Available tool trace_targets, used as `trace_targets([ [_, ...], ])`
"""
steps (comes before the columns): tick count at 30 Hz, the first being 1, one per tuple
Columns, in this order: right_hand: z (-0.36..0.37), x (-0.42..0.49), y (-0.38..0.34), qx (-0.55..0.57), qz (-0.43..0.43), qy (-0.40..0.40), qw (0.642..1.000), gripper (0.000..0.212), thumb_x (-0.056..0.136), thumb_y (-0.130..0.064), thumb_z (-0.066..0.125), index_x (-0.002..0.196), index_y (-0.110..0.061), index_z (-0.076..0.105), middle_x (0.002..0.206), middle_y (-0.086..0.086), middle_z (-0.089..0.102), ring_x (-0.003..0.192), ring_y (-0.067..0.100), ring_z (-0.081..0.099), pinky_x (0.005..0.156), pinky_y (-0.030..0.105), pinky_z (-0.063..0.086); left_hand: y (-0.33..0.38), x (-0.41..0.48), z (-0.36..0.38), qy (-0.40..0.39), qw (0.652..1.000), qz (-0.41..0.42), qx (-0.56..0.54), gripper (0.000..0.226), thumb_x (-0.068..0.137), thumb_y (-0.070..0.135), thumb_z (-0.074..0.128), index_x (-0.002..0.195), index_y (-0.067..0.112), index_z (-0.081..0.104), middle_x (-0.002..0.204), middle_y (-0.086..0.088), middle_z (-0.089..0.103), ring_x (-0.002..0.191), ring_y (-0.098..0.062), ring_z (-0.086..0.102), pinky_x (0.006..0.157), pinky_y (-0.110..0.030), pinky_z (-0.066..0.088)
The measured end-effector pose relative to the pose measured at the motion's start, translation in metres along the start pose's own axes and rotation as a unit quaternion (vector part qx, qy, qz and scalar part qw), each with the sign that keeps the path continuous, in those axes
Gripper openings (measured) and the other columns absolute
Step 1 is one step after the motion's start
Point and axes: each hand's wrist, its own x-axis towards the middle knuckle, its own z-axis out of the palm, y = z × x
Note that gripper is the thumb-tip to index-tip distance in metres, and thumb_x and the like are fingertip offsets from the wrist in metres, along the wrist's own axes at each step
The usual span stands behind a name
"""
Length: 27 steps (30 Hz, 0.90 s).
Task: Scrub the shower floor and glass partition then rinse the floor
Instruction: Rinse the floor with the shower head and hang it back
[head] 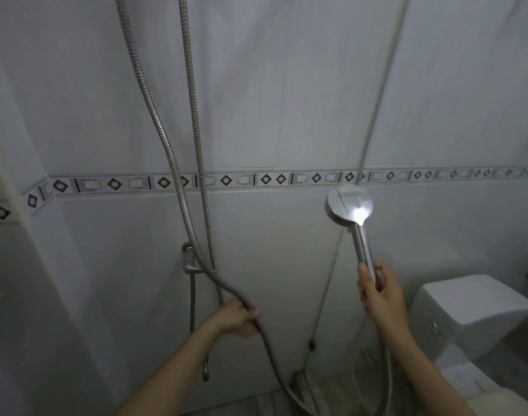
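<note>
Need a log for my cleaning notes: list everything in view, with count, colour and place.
Round chrome handheld shower head: one, silver, right of centre, raised before the wall.
Ribbed flexible metal hose: two lengths hanging from above, silver, centre-left.
Metal wall fitting: one, grey, centre wall.
Diamond-patterned tile border: one band, black on white, across the wall.
Glass partition: one, clear, right of centre.
Square ceramic toilet cistern: one, white, lower right.
Left hand: one, grips the hose.
Right hand: one, grips the shower head's handle.
</note>
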Motion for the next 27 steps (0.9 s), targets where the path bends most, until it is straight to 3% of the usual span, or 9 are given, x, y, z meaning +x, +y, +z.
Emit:
trace_targets([
  [3, -0.018, 0.019, -0.021, 0.001, -0.023, 0.025, 0.999, 0.021, 0.096, -0.03, 0.054, 0.078, -0.022, 0.047, 0.062, 0.006, 0.049, 0.051, 0.017, 0.041, 0.045, 0.024, 0.034, 0.052, -0.002, 0.008, -0.001, 0.997, 0.051, -0.05, 0.007, 0.098, 0.014, 0.056, 0.091, 0.015, 0.054, 0.066, 0.005, 0.074, 0.058, -0.007, 0.071, 0.058, -0.02, 0.057],
  [6, -0.037, 0.036, -0.051, 0.027, -0.043, 0.055, 0.997, 0.02, 0.097, -0.014, 0.052, 0.08, -0.022, 0.044, 0.063, 0.006, 0.05, 0.048, 0.017, 0.037, 0.038, 0.019, 0.029, 0.108, -0.013, 0.01, 0.0, 0.986, 0.121, -0.115, 0.002, 0.099, 0.016, 0.055, 0.098, 0.015, 0.057, 0.086, 0.001, 0.074, 0.065, -0.01, 0.073, 0.063, -0.022, 0.058],
  [8, -0.049, 0.046, -0.073, 0.032, -0.067, 0.067, 0.995, 0.018, 0.097, -0.013, 0.051, 0.081, -0.019, 0.044, 0.065, 0.006, 0.05, 0.049, 0.017, 0.038, 0.037, 0.019, 0.029, 0.142, -0.024, 0.005, 0.001, 0.973, 0.16, -0.165, 0.007, 0.098, 0.018, 0.055, 0.103, 0.014, 0.058, 0.097, -0.002, 0.071, 0.069, -0.014, 0.075, 0.066, -0.024, 0.06],
  [15, -0.083, 0.093, -0.165, 0.037, -0.198, 0.132, 0.971, 0.016, 0.099, -0.021, 0.049, 0.095, -0.006, 0.049, 0.073, 0.01, 0.051, 0.056, 0.021, 0.042, 0.042, 0.021, 0.034, 0.262, -0.06, -0.019, 0.005, 0.931, 0.286, -0.228, 0.018, 0.1, 0.02, 0.052, 0.107, 0.007, 0.063, 0.101, -0.013, 0.071, 0.075, -0.02, 0.076, 0.068, -0.025, 0.061],
  [21, -0.106, 0.137, -0.229, 0.017, -0.269, 0.183, 0.946, 0.017, 0.098, -0.029, 0.051, 0.101, -0.012, 0.052, 0.072, 0.003, 0.053, 0.055, 0.018, 0.045, 0.047, 0.025, 0.036, 0.331, -0.079, -0.035, 0.019, 0.914, 0.308, -0.262, 0.016, 0.101, 0.019, 0.05, 0.098, 0.008, 0.062, 0.096, -0.016, 0.071, 0.065, -0.02, 0.075, 0.061, -0.024, 0.061],
  [27, -0.128, 0.177, -0.284, 0.007, -0.309, 0.255, 0.916, 0.017, 0.097, -0.033, 0.051, 0.099, -0.015, 0.052, 0.07, -0.002, 0.054, 0.052, 0.012, 0.048, 0.047, 0.02, 0.038, 0.369, -0.079, -0.03, 0.007, 0.917, 0.299, -0.264, 0.014, 0.1, 0.015, 0.053, 0.093, 0.006, 0.061, 0.097, -0.019, 0.07, 0.062, -0.021, 0.074, 0.055, -0.024, 0.06],
])
